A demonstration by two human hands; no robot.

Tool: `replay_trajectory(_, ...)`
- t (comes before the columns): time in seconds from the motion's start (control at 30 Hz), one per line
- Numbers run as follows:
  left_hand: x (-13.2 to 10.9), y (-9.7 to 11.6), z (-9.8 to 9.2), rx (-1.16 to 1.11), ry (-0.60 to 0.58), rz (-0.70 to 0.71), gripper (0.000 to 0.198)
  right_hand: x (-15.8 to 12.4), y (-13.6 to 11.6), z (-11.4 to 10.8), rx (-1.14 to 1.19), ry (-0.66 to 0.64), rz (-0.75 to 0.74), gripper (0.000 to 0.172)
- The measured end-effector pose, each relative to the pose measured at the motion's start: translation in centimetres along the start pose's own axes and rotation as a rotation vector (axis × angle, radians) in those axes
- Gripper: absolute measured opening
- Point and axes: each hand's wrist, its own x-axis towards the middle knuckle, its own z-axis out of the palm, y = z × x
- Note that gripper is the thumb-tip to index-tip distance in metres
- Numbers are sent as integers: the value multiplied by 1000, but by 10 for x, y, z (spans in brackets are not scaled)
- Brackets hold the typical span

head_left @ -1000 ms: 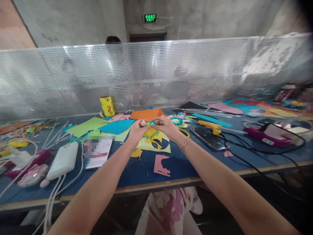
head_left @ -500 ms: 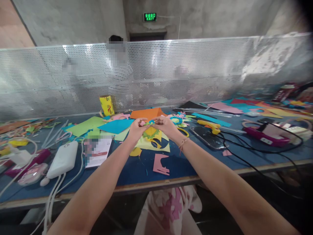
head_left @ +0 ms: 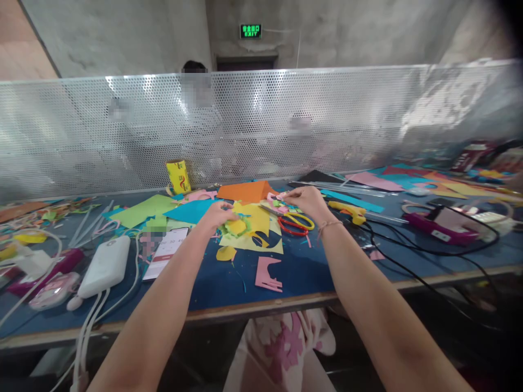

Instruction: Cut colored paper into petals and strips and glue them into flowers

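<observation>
My left hand is closed at the edge of a paper flower with a yellow centre and a green fringed rim. Off to the right, my right hand pinches at a pink paper piece, its fingertips partly covering it. Just below that hand lie scissors with red and yellow handles. A yellow sheet with cut-outs rests under and beside the flower. Closer to the table edge are a yellow paper piece and a cut pink scrap.
A phone, a white power bank and cables lie to the left. On the right are a yellow glue gun and a purple power strip. Coloured sheets line a perforated metal screen; people are behind it.
My hands have moved apart. The left kept the flower and shifted left and slightly down; the right let go and moved right to the pink paper, exposing the scissors.
</observation>
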Motion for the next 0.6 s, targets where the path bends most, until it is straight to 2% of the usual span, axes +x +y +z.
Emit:
replay_trajectory(0.1,4,-12,-1,263,22,32,40,0,6,0,-162,-58,-27,15)
replay_trajectory(0.17,8,-20,-1,266,8,87,37,1,11,3,-243,-125,-29,16)
replay_trajectory(0.27,11,-30,2,219,28,262,27,4,22,8,-421,-217,1,22)
replay_trajectory(0.37,12,-34,9,440,70,392,28,6,32,9,-581,-228,20,24)
replay_trajectory(0.47,13,-35,18,620,38,451,34,7,36,5,-620,-203,49,24)
replay_trajectory(0.53,17,-36,24,599,14,452,31,7,34,3,-634,-186,60,27)
replay_trajectory(0.6,25,-37,29,438,12,427,23,6,29,6,-602,-176,7,30)
